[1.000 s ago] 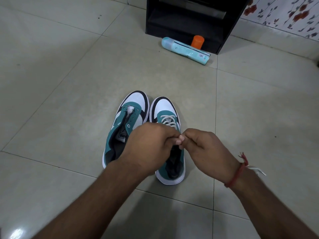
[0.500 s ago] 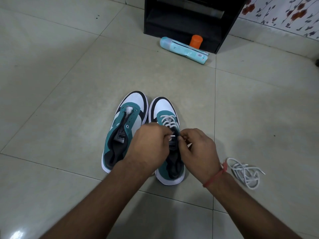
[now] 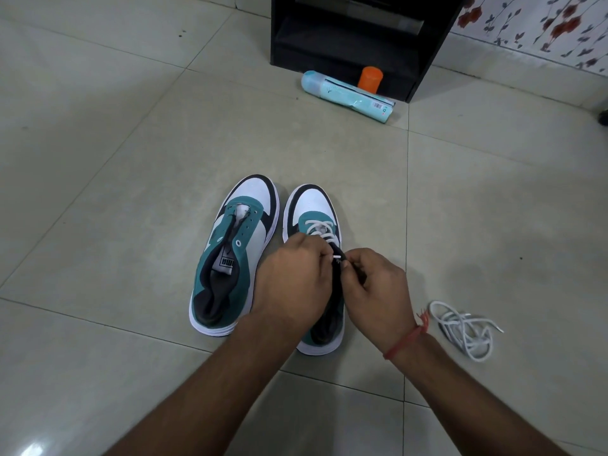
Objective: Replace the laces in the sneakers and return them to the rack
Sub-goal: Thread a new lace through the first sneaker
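Note:
Two teal, white and black sneakers stand side by side on the tiled floor. The left sneaker (image 3: pixel 235 255) has no lace, its tongue lying open. The right sneaker (image 3: pixel 312 209) carries a white lace (image 3: pixel 320 230) through its front eyelets. My left hand (image 3: pixel 294 278) and my right hand (image 3: pixel 375 284) meet over the right sneaker's tongue. Each pinches the lace near its tip at the upper eyelets. A loose white lace (image 3: pixel 464 329) lies in a tangle on the floor to the right of my right wrist.
A black shoe rack (image 3: pixel 348 44) stands at the back against a flowered wall. In front of it lie a pale blue tube (image 3: pixel 345 95) on its side and an orange cap (image 3: pixel 370 79). Bare floor tiles surround the sneakers.
Both hands have dropped lower and closer to the right sneaker's tongue. The right forearm shifted left, uncovering the loose lace on the floor.

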